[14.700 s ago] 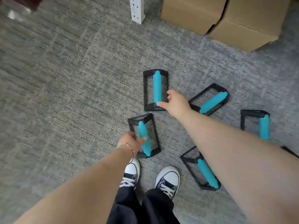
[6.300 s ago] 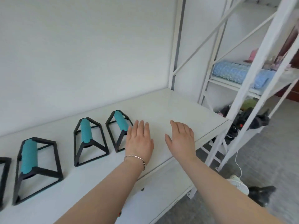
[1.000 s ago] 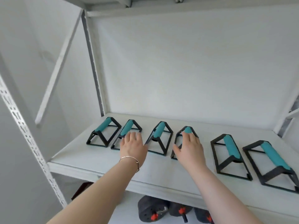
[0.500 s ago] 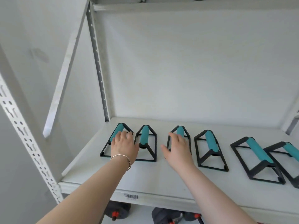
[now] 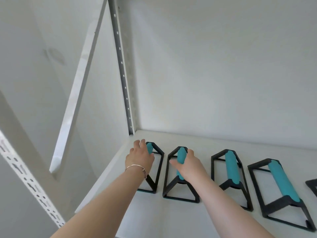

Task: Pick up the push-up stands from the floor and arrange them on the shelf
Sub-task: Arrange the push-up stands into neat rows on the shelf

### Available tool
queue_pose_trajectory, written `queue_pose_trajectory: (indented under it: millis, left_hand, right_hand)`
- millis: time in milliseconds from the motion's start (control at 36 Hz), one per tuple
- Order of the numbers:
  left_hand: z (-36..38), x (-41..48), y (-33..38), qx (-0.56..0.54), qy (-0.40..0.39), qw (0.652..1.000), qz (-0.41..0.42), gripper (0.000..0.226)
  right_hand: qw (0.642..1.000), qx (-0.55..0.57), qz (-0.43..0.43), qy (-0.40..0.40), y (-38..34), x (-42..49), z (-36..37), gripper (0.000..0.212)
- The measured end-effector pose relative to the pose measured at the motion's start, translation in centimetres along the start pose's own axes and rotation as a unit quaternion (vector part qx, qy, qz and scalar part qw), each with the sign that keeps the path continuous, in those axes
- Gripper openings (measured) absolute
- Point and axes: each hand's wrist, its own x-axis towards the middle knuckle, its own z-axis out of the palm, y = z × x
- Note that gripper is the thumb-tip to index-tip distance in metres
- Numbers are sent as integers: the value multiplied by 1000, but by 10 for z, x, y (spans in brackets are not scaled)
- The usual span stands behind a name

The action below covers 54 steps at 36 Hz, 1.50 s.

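Black-framed push-up stands with teal grips stand in a row on the white shelf (image 5: 171,220). My left hand (image 5: 140,158) lies over the grip of the leftmost stand (image 5: 158,169), close to the shelf's left side. My right hand (image 5: 189,166) clasps the teal grip of the second stand (image 5: 180,154), thumb on its left and fingers on its right. To the right, the third stand (image 5: 231,165) and the fourth stand (image 5: 281,181) stand untouched. A corner of a fifth stand (image 5: 312,187) shows at the right edge.
A grey perforated upright (image 5: 122,74) rises at the shelf's back left corner. A white diagonal brace (image 5: 77,86) crosses the left side. A slotted front post (image 5: 27,179) stands at lower left. The white back wall closes off the shelf.
My right hand has shifted left from the third stand to the second and closed over its grip. My left hand stays on the leftmost stand. The view has swung left and closer.
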Motion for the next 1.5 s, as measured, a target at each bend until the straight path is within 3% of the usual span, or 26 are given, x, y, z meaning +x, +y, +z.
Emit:
queue_pose_trajectory:
  millis: [194, 333, 556, 639, 778, 1028, 1278, 1417, 1500]
  left_hand:
    - [10, 31, -5, -52, -132, 989, -34, 58]
    - [10, 53, -11, -35, -163, 986, 2, 53]
    - [9, 105, -16, -43, -176, 980, 84, 59]
    - [9, 126, -14, -44, -171, 977, 116, 57]
    - [5, 159, -9, -12, -180, 969, 168, 44]
    - [26, 198, -5, -11, -217, 951, 221, 48]
    - [45, 218, -1, 6, -202, 957, 207, 45]
    - [58, 213, 2, 24, -139, 969, 204, 39]
    - [61, 214, 7, 26, -122, 971, 202, 38]
  right_hand:
    - [998, -3, 58, -27, -12, 21, 4, 68]
    - [995, -58, 77, -33, -19, 35, -8, 61]
    - [993, -83, 53, -68, -25, 87, -55, 45]
    - [992, -98, 20, -79, -28, 112, -75, 48]
    - [965, -238, -71, -84, -32, 147, -103, 59]
    - [941, -289, -99, -148, 3, 187, -107, 53]
    - [970, -185, -89, -129, 41, 203, -90, 48]
    - [969, -214, -118, -38, 52, 207, -72, 39]
    - [971, -210, -114, -29, 54, 210, -69, 42]
